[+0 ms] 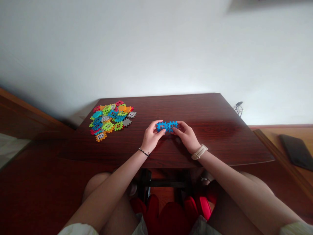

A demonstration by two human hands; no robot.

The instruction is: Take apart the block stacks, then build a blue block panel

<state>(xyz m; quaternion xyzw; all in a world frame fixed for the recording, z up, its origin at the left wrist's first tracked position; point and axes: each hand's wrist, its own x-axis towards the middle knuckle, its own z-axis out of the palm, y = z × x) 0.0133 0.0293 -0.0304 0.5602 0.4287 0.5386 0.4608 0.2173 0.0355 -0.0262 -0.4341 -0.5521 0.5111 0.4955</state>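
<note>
My left hand [153, 136] and my right hand [186, 137] grip opposite ends of a joined row of blue plastic interlocking tiles [167, 126], just above the dark wooden table [210, 122]. The fingers cover parts of the row's lower side. To the left lies a loose heap of notched plastic tiles [110, 119] in green, orange, red, blue and grey, well apart from both hands. Some of these tiles have small window shapes.
A black cable [238, 108] hangs past the table's far right corner by the white wall [156, 45]. A dark flat tablet [297, 151] lies on a lower wooden surface at right. Red footwear [171, 217] sits on the floor below the table.
</note>
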